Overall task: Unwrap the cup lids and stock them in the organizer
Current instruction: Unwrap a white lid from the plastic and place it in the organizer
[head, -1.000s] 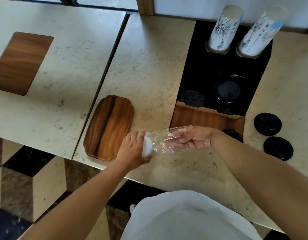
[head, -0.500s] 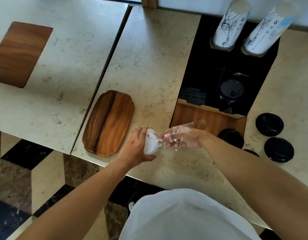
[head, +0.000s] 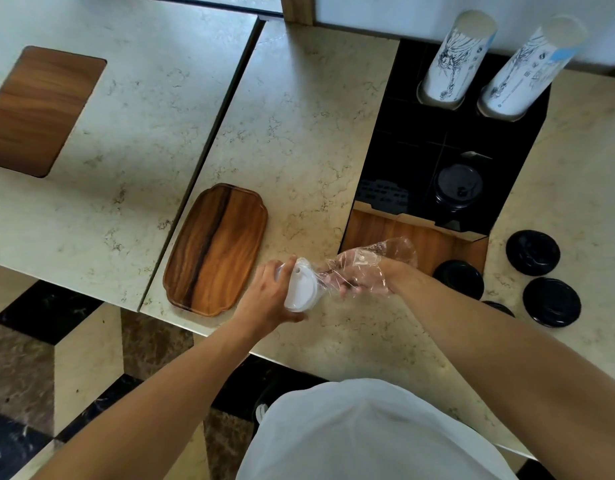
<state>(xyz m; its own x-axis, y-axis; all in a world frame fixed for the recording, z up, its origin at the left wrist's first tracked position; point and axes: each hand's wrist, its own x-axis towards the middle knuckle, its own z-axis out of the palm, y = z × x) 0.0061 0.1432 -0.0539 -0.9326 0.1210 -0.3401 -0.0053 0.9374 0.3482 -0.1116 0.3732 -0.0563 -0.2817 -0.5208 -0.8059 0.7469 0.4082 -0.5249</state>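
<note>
My left hand (head: pixel 268 296) grips a short stack of white cup lids (head: pixel 302 289) over the counter's front edge. The stack's right end sits in the mouth of a clear plastic wrapper (head: pixel 370 263). My right hand (head: pixel 359 279) is wrapped in that plastic and clutches it. Behind the hands stands the black organizer (head: pixel 403 157) with a wooden front panel; a black lid (head: pixel 458 187) lies in one of its compartments. Two sleeves of paper cups (head: pixel 455 60) stand in its back slots.
Several loose black lids (head: pixel 533 252) lie on the marble counter right of the organizer. A wooden tray (head: pixel 216 249) rests left of my hands. Farther left, a wooden inset (head: pixel 39 109) sits in a second counter top. The counter edge and tiled floor are below.
The white lids have slid further out of the wrapper to the left. The plastic has bunched up around my right hand, closer to the organizer's front.
</note>
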